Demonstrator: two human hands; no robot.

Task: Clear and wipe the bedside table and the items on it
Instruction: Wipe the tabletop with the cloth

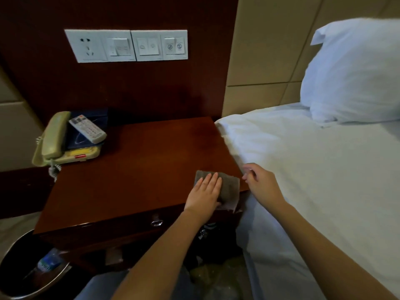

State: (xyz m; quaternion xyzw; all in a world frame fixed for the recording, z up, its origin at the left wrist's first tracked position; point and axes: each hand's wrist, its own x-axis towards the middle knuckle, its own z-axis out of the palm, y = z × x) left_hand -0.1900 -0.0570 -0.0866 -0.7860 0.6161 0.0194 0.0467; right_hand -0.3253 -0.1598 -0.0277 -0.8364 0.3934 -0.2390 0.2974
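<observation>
A dark wood wall panel stood behind the bedside counter [134, 169], carrying a white plate of sockets and switches [126, 45]. To the right lay a bed [313, 169] in white sheets, its edge touching the counter's right side, with a white pillow [355, 72] against the padded headboard.

At the counter's far left corner sat a pale green telephone [54, 139], its handset in the cradle and its coiled cord hanging over the left edge. A dark blue box [97, 118] rested across the telephone's body, and a white remote control [87, 128] lay tilted on top of that box. The rest of the wooden top showed a dull sheen.

A grey cloth [229, 185] lay folded at the near right corner of the counter, one end drooping slightly over the front edge. The left hand [205, 195] pressed flat on the cloth's left half, fingers [213, 180] straight and together, pointing toward the wall. The right hand [259, 180] hovered just beside the cloth at the counter's right edge, next to the sheet; its fingers were loosely bent with nothing in them, their tips blurred.

Below the front edge, a metal ring pull [156, 223] hung on the drawer. On the floor at the near left stood a round metal bin [15, 256] with a plastic bottle [48, 262] inside.
</observation>
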